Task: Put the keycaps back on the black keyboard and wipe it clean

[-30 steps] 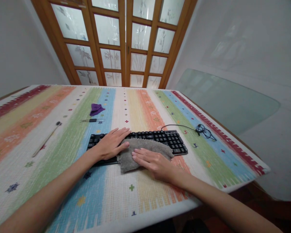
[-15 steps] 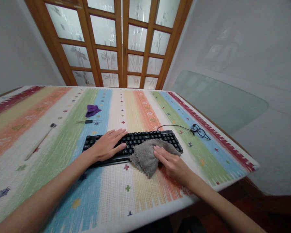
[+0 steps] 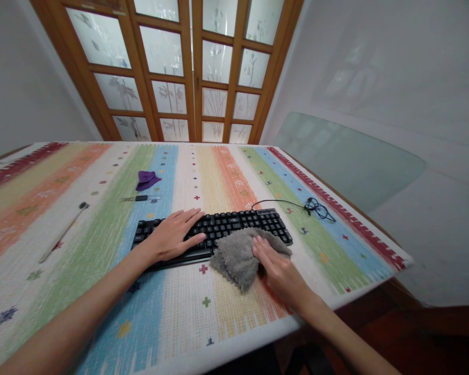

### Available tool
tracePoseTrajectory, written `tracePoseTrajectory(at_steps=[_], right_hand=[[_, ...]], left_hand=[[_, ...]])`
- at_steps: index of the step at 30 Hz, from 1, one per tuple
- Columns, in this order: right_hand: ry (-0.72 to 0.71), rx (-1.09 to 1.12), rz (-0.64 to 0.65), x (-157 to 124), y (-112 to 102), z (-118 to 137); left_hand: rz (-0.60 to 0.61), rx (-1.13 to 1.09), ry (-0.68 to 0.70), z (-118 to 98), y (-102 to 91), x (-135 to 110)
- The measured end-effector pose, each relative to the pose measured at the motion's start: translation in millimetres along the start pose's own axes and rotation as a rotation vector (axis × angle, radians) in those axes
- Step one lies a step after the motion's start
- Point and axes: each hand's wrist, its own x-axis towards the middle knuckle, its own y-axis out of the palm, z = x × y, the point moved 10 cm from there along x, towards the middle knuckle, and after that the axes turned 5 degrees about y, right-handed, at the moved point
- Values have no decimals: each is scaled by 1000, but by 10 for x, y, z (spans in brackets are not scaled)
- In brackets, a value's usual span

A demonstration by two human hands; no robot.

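A black keyboard (image 3: 234, 223) lies across the striped tablecloth. My left hand (image 3: 174, 235) rests flat on its left half, fingers stretched out over the keys. A grey fluffy cloth (image 3: 236, 255) covers the keyboard's near right part and hangs onto the table. My right hand (image 3: 279, 268) presses on the cloth's right side, fingers together and laid flat on it. The keyboard's black cable (image 3: 316, 208) trails to the right in a loose bundle.
A purple cloth (image 3: 146, 179) lies at the back left, with a small black-handled tool (image 3: 140, 198) just in front of it. A long thin brush (image 3: 62, 233) lies further left. The table's right edge (image 3: 375, 245) drops off near a glass panel. Wooden glazed doors stand behind.
My right hand has slid the grey cloth from the middle of the keyboard to its right end. My left hand has stayed on the left keys.
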Motion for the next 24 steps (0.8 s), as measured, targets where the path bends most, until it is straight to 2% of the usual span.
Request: tracePoseTrajectory(at_steps=[2,4,7,10,13,15,16,17,19,24], right_hand=[[-9,39,47,-38,-63,-11],[26,138,149,-38,-134,-88],[172,282,288,46,-309,-334],[333,171,166,225,-681,-694],[490,-147,-78,364,-1066,-1002],[559,-307,-228,419,-1211,-1085],[568,-345,-274,449,-1217,-1092],[557,-355,-296,484,-1174,-1084],[489,-310,-256,565,-946,-1049],[234,-65,50,578,-79,-911]], left_hand=[[-6,12,4,-12,-6,7],[-12,24,12,-29,-14,13],[-15,37,20,-44,-18,21],[-13,37,22,-48,-14,23],[-26,41,31,-54,-21,18],[-33,46,40,-57,-23,14],[-34,47,42,-56,-22,12],[-32,49,42,-53,-19,11],[-31,51,40,-47,-17,10],[-26,38,27,-49,-25,18]])
